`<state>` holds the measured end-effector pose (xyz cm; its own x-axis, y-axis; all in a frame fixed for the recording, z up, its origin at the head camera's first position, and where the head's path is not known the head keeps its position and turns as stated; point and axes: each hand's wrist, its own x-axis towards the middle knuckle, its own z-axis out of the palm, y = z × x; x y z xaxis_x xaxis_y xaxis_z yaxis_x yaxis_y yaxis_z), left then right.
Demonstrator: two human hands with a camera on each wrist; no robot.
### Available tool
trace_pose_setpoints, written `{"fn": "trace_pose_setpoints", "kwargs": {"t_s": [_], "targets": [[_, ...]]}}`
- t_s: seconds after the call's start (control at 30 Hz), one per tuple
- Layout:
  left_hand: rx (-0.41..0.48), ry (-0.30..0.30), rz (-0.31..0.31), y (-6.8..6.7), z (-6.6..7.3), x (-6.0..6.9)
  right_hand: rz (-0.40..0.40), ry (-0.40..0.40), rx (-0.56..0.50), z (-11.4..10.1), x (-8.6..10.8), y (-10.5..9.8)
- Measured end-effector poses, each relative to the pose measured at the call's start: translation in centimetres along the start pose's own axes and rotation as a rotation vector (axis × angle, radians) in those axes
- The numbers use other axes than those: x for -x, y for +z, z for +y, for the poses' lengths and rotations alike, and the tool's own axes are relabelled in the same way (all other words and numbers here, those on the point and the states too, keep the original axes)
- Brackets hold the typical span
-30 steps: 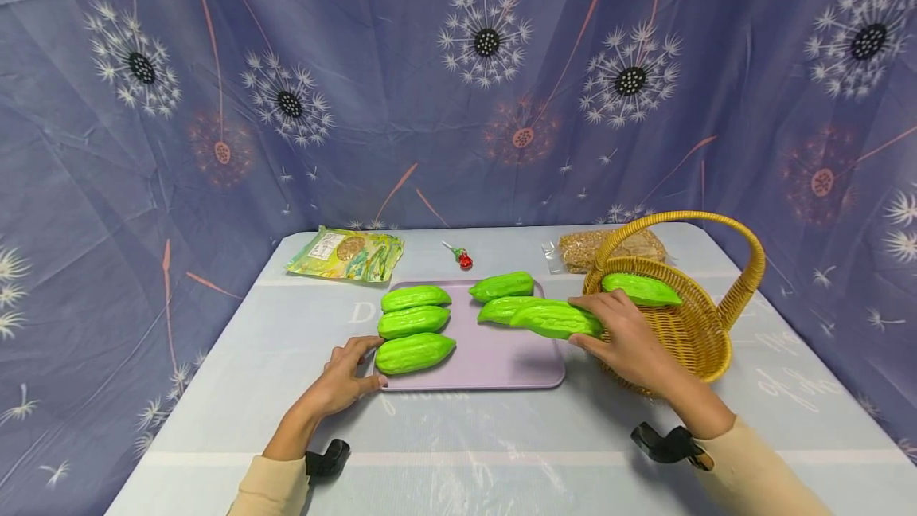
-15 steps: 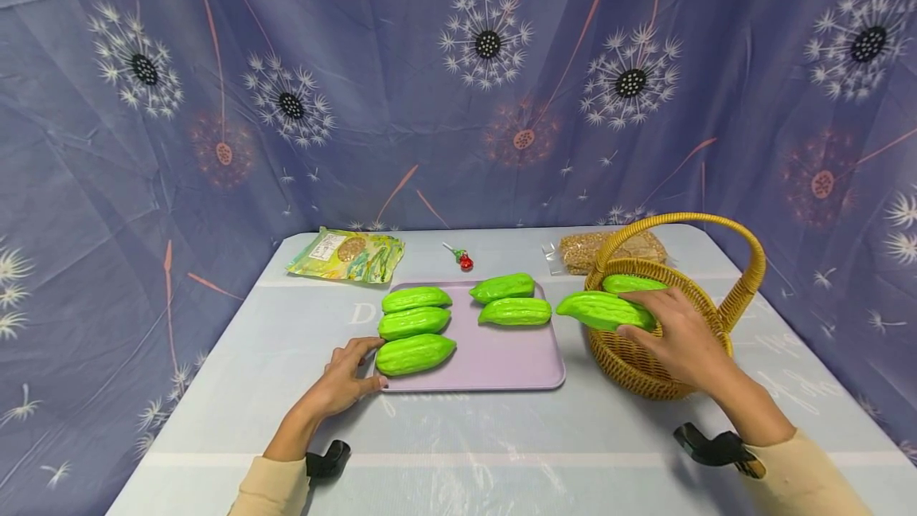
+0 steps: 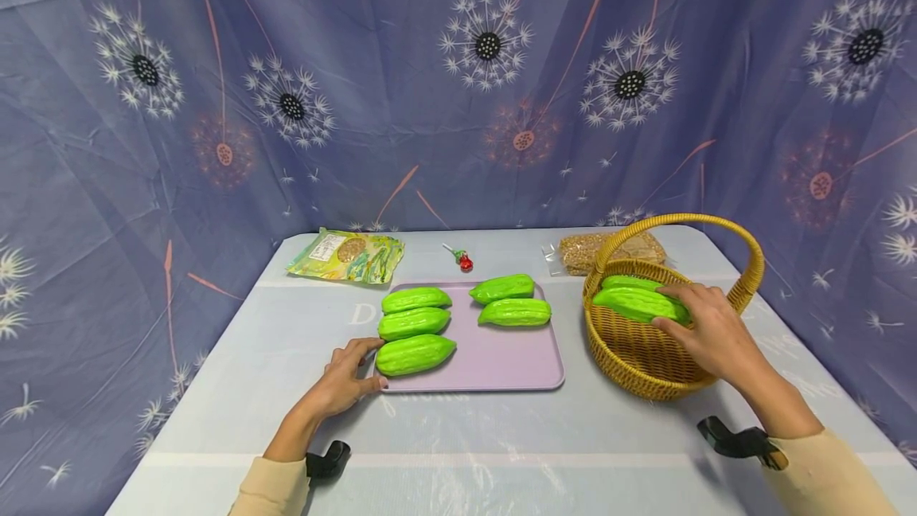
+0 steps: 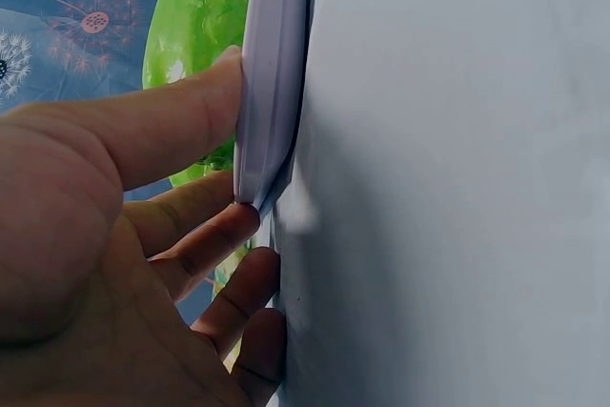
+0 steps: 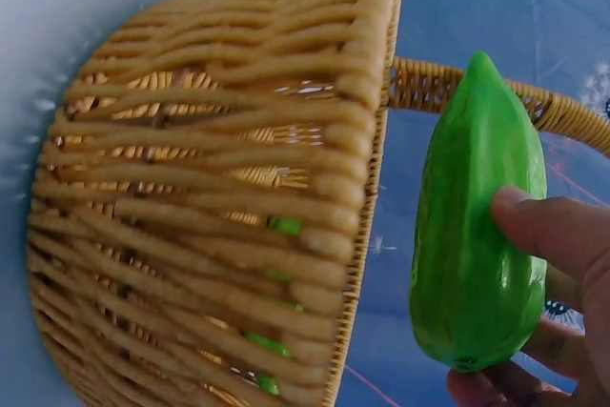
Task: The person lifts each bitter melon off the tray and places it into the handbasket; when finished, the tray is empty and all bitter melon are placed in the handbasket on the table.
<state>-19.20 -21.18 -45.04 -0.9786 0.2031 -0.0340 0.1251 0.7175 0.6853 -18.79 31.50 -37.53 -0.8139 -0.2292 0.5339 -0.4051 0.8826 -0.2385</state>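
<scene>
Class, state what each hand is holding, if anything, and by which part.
The right hand grips a green gourd by its blunter half; the left hand holds the lilac tray by its near left corner.

On the pale grey, cloth-covered desk (image 3: 444,436), a white capital "D" (image 3: 360,313) reads just left of the flat lilac rectangular tray (image 3: 494,357); other white script is too faint. The white rectangular label (image 3: 327,247) on the shiny yellow-green packet (image 3: 376,256) is illegible.
</scene>
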Motion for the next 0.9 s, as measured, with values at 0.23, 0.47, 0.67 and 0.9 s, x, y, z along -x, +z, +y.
{"fn": "trace_pose_setpoints", "kwargs": {"t_s": [0.23, 0.47, 0.67, 0.9], "targets": [[-0.003, 0.002, -0.001, 0.0, 0.0, 0.0, -0.048, 0.043, 0.073, 0.9, -0.6, -0.1], [-0.001, 0.002, 0.004, 0.0, 0.1, 0.0, -0.179, 0.123, 0.106, 1.5, -2.0, -0.4], [-0.008, 0.003, 0.010, 0.1, 0.1, 0.0, -0.263, 0.154, 0.115, 2.1, -3.1, -0.2], [-0.014, 0.009, 0.016, 0.1, 0.1, 0.0, -0.373, 0.205, 0.118, 2.9, -4.2, 0.1]]}}
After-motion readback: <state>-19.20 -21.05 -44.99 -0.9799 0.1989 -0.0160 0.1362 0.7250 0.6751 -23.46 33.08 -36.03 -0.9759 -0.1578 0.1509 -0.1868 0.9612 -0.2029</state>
